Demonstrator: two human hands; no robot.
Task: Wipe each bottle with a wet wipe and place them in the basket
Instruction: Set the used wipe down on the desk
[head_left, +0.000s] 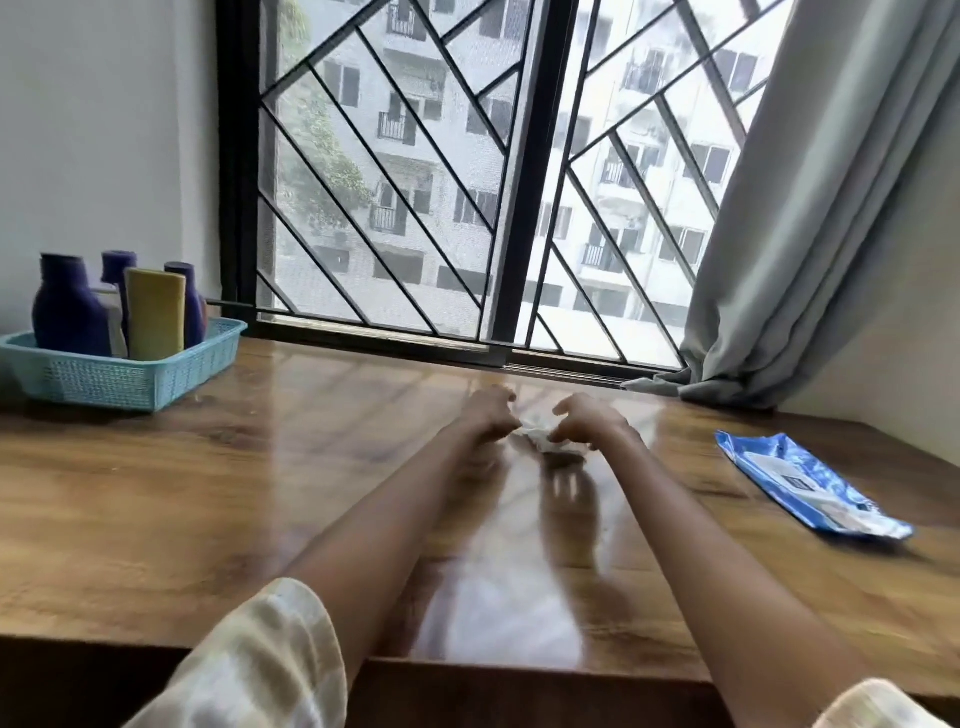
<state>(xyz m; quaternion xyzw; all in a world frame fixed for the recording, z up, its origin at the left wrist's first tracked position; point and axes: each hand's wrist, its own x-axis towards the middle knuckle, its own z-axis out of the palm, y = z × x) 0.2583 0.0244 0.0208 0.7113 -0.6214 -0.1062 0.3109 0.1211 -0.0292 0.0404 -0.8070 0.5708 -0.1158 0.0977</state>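
A glossy wooden table (156, 483) is seen from above, set before a barred window (467, 171) with a grey curtain (810, 218) at the right. Two bare forearms are stretched forward. A small crumpled wet wipe (535, 434) is pinched between the left hand (491, 418) and the right hand (584, 423), each with fingers curled onto it, just above the tabletop. At the far left, a light blue basket (119, 376) is placed on the table; purple bottles (65, 306) and a yellow bottle (156, 314) are stood upright inside it. A blue wipes packet (810, 486) is laid flat at the right, well apart from the hands.
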